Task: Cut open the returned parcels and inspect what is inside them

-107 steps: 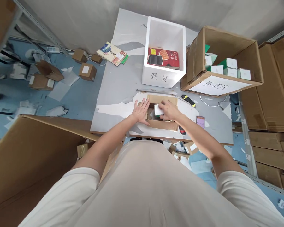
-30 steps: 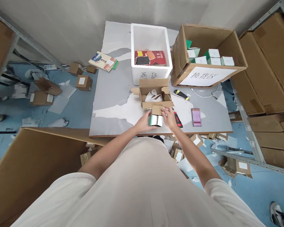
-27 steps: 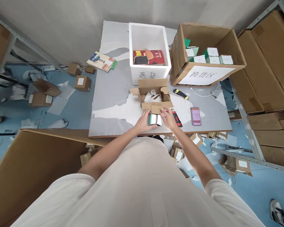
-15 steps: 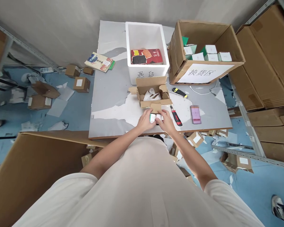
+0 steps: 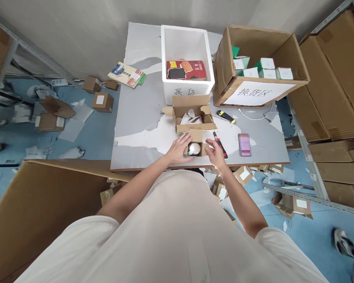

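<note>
A small open cardboard box (image 5: 196,135) stands near the table's front edge, its back flap up. Inside it shows a round, shiny silver lid-like top (image 5: 194,148); what lies beneath is hidden. My left hand (image 5: 178,150) grips the box's left side, fingers over its edge and thumb at the front. A sliver of green shows by that thumb. On the right, my right hand (image 5: 216,154) is beside the box's right flap, fingers apart and nothing visible in them. Just beyond is a larger open carton (image 5: 191,101) with crumpled white wrapping (image 5: 190,118).
A red-handled utility knife (image 5: 221,146) lies close by my right hand, a yellow-black one (image 5: 225,116) farther back. Behind stand a white foam box (image 5: 164,59) and a labelled carton (image 5: 220,78) of white-green boxes. Books (image 5: 125,74) lie left, a blurred purple item (image 5: 244,145) right.
My hands have moved apart around the small box, the right one going right. The round silver top is now visible where white surfaces showed between my fingers.
</note>
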`<state>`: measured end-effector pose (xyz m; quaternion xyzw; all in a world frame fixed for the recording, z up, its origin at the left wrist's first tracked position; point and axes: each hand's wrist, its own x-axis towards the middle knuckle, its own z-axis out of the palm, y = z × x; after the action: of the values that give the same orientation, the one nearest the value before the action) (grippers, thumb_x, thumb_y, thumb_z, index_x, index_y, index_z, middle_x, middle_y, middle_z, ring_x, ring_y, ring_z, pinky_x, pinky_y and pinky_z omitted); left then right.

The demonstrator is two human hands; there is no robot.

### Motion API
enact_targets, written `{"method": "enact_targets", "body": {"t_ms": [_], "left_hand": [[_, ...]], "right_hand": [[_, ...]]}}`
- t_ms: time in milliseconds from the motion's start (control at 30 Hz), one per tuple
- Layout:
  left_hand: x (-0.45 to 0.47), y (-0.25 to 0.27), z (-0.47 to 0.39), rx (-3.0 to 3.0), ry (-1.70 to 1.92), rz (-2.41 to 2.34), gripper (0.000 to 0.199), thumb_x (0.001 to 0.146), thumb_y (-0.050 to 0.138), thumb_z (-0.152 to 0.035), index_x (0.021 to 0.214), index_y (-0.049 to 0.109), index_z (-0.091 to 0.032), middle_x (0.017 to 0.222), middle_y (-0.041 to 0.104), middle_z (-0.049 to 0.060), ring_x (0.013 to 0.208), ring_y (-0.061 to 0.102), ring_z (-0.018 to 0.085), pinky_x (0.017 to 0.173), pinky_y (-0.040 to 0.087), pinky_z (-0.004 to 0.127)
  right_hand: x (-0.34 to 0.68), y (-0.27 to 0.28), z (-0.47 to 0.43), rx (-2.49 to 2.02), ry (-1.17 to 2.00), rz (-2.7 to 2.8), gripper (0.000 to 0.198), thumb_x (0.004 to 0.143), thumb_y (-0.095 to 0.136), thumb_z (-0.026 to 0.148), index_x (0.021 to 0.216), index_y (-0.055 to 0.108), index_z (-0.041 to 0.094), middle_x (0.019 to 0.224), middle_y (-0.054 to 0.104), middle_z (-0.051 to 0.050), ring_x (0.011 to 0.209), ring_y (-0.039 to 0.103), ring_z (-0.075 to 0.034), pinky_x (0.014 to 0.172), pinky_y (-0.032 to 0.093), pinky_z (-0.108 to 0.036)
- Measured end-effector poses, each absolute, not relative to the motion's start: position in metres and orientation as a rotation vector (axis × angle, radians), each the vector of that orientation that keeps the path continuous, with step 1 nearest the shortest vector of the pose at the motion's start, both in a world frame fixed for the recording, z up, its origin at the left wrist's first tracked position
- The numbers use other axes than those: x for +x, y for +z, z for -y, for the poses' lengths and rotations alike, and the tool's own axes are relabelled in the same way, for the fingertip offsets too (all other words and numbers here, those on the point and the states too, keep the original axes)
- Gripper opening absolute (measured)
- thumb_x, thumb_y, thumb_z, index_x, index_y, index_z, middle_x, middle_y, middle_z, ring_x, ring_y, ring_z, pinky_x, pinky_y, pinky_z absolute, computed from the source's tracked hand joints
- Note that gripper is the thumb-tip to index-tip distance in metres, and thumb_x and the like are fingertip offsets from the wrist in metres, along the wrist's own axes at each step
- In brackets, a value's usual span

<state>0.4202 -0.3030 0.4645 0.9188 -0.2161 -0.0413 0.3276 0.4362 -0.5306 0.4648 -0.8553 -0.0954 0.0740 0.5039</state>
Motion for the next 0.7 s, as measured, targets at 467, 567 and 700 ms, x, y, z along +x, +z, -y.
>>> {"method": "enact_targets", "body": {"t_ms": [467,567,700], "left_hand": [[0.413,0.447,0.323,2.488,0.004,0.421,0.071,0.067,0.067,-0.041,0.131,0.047,-0.016,0.128,0.058,0.015,0.125,0.049,0.032,0.108,0.03,0.046],[0.413,0.446,0.323,2.47,-0.022,0.385,0.072,0.065,0.066,-0.035,0.132,0.046,-0.017,0.127,0.058,0.015,0.121,0.051,0.032,0.106,0.031,0.046],[0.412,0.443,0.322,2.426,-0.009,0.387,0.072,0.065,0.067,-0.035,0.131,0.046,-0.016,0.125,0.059,0.015,0.119,0.053,0.031,0.106,0.032,0.045]], "right_hand": [[0.426,0.522,0.466,-3.022,0.311,0.458,0.037,0.078,0.066,0.041,0.105,0.058,0.016,0.097,0.071,-0.016,0.109,0.051,-0.036,0.103,0.012,-0.07],[0.434,0.52,0.459,-3.01,0.367,0.479,0.044,0.07,0.072,0.036,0.105,0.056,0.015,0.096,0.071,-0.02,0.109,0.051,-0.039,0.101,0.008,-0.073],[0.439,0.521,0.463,-2.967,0.348,0.587,0.044,0.064,0.074,0.035,0.099,0.053,0.017,0.091,0.071,-0.019,0.102,0.054,-0.039,0.1,0.02,-0.068]]}}
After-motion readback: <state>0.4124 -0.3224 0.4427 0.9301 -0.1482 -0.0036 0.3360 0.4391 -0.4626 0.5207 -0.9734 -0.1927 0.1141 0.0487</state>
